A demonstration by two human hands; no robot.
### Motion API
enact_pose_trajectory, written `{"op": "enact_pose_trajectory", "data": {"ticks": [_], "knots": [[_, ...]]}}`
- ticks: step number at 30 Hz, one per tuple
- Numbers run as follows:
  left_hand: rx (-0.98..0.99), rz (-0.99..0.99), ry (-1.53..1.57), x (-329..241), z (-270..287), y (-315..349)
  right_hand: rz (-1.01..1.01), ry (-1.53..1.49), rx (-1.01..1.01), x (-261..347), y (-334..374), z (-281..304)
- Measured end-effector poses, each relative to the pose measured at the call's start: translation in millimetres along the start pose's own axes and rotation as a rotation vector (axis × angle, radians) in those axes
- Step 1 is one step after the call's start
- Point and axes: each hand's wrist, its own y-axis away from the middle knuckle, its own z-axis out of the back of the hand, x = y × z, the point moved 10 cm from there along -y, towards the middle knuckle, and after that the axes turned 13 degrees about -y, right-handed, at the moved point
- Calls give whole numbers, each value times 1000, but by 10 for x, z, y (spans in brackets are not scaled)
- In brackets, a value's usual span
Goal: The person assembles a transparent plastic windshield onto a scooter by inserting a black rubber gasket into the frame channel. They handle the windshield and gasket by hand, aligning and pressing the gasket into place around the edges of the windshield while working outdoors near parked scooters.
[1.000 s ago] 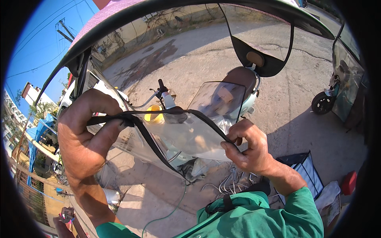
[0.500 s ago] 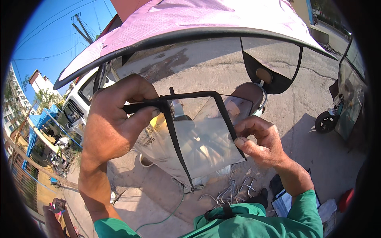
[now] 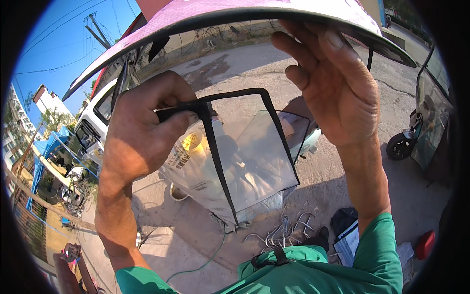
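Note:
My left hand (image 3: pixel 139 130) pinches the black-bound upper left corner of a clear plastic sheet (image 3: pixel 264 152) between thumb and fingers. The sheet hangs down in front of me, bordered by black strips, with dark printing on its left part. A yellow patch (image 3: pixel 193 142) shows at that side. My right hand (image 3: pixel 342 93) is raised palm toward me, its fingers apart and holding nothing. Its fingertips reach the underside of a pink canopy (image 3: pixel 215 7) with a black rim; the tips are partly hidden there, so whether they press on it I cannot tell.
Bent metal tubes (image 3: pixel 289 230) lie on the ground near my feet, beside a thin green hose (image 3: pixel 208 264). A white van (image 3: pixel 100 115) stands at left. At right are a vehicle's black wheel (image 3: pixel 401 146) and a red object (image 3: pixel 426 245).
My right hand has let go of the sheet's right edge and risen to the canopy. The canopy's rim sits higher in view. My left hand keeps its pinch, slightly higher.

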Motion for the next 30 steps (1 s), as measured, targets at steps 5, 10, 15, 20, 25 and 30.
{"op": "enact_pose_trajectory", "data": {"ticks": [5, 10, 15, 20, 25, 30], "knots": [[-8, -2, -10, -14, 5, -3, -33, -37, 107, 6, -26, 45], [-46, 28, -47, 18, 29, 17, -85, -67, -93, 76, -77, -201], [-77, -10, -34, 30, -58, 13, 7, 79, 164, 91, -46, -6], [-73, -8, -103, 93, -95, 11, -263, 324, 16, -336, 724, 619], [-106, 28, -160, 131, 32, 135, -780, 587, -314, -1175, 2809, 2396], [-60, 58, -259, 219, 19, 161, -1111, 1122, -818, -1598, 5547, 3932]]}}
